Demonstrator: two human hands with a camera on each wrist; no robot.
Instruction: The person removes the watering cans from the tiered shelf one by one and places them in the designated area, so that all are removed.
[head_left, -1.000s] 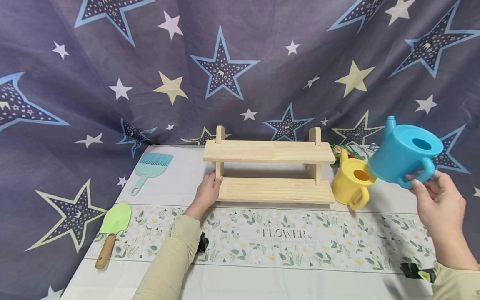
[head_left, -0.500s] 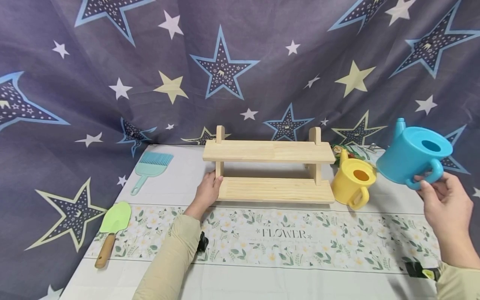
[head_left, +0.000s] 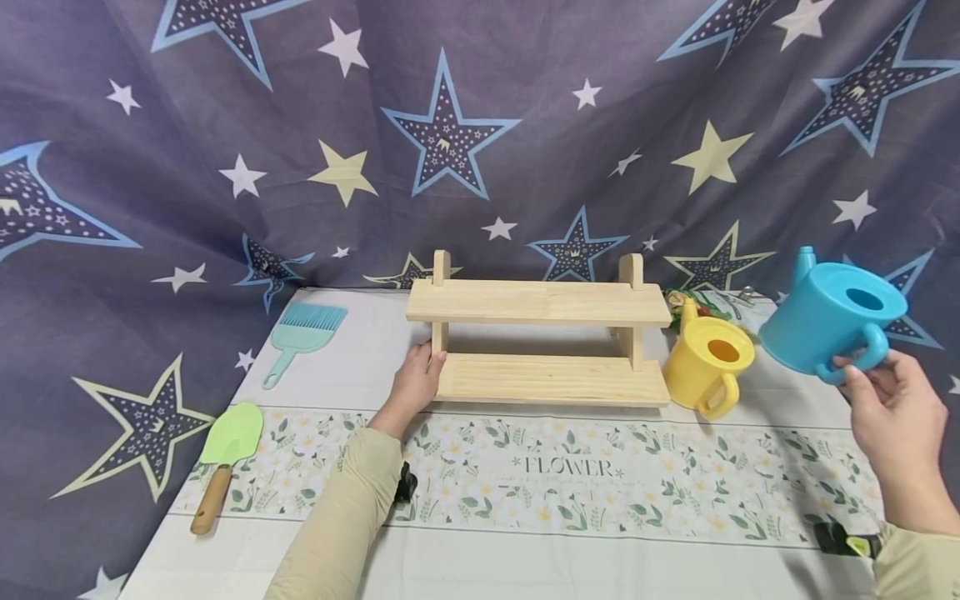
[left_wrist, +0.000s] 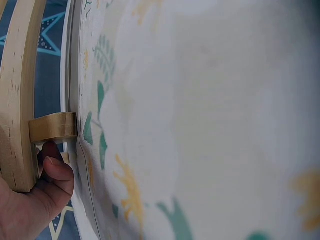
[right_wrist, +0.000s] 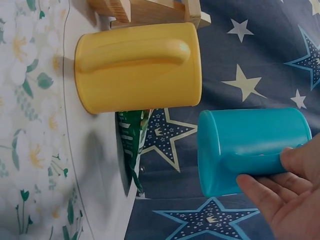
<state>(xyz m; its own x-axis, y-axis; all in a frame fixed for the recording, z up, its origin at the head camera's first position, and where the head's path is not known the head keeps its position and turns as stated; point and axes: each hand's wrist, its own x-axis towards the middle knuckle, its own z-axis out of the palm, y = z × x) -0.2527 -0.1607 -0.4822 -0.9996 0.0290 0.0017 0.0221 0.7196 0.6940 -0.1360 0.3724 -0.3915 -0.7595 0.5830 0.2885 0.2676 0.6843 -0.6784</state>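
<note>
In the head view a two-tier wooden shelf [head_left: 540, 379] stands mid-table. My left hand [head_left: 415, 382] grips the left end of its lower board; in the left wrist view the fingers [left_wrist: 59, 170] curl under the board's end beside a wooden foot. A blue watering can [head_left: 828, 317] hangs in the air at the right, tilted a little. My right hand [head_left: 896, 408] pinches its handle between thumb and fingers. Below and left of it a yellow watering can [head_left: 705, 362] stands upright against the shelf's right end, its handle facing me. The right wrist view shows both cans apart.
A green packet [right_wrist: 131, 142] lies behind the yellow can. On the left are a light blue dustpan with brush [head_left: 303, 333] and a green trowel [head_left: 231, 437] with a wooden handle. A floral cloth [head_left: 570, 483] covers the table; a starry curtain [head_left: 480, 167] hangs behind.
The blue watering can has moved right, away from the yellow one, and sunk slightly in my right hand. My left hand and the shelf have stayed in place.
</note>
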